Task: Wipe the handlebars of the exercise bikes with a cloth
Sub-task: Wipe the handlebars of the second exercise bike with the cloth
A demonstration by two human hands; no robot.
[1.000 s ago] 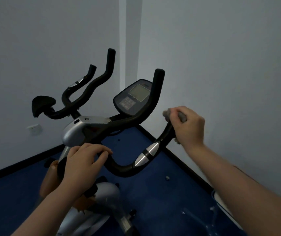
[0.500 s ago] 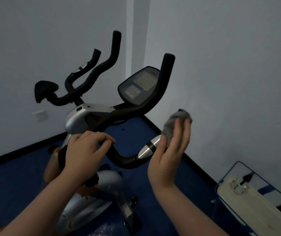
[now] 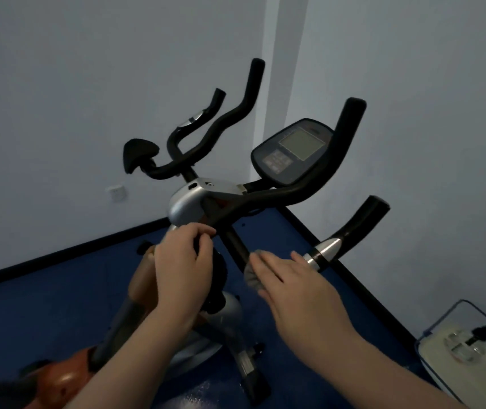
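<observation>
The near exercise bike has black handlebars (image 3: 283, 196) with a silver sensor band (image 3: 324, 251) on the right bar and a console (image 3: 295, 152) between the upright grips. My left hand (image 3: 184, 270) grips the black bar near the bike's centre post, fingers curled over it. With straight fingers, my right hand (image 3: 292, 281) presses a grey cloth (image 3: 252, 281) onto the low bend of the right bar, just left of the sensor band. Most of the cloth is hidden under the palm.
A second bike's handlebars (image 3: 215, 125) and pad (image 3: 138, 154) stand behind, near the wall corner. A white scale with a glass base (image 3: 469, 361) lies on the blue floor at bottom right. Orange and silver bike frame parts (image 3: 67, 379) fill the lower left.
My right hand came off the upper end of the right bar with the cloth and moved down and left to the bar's low bend. My left hand kept its grip.
</observation>
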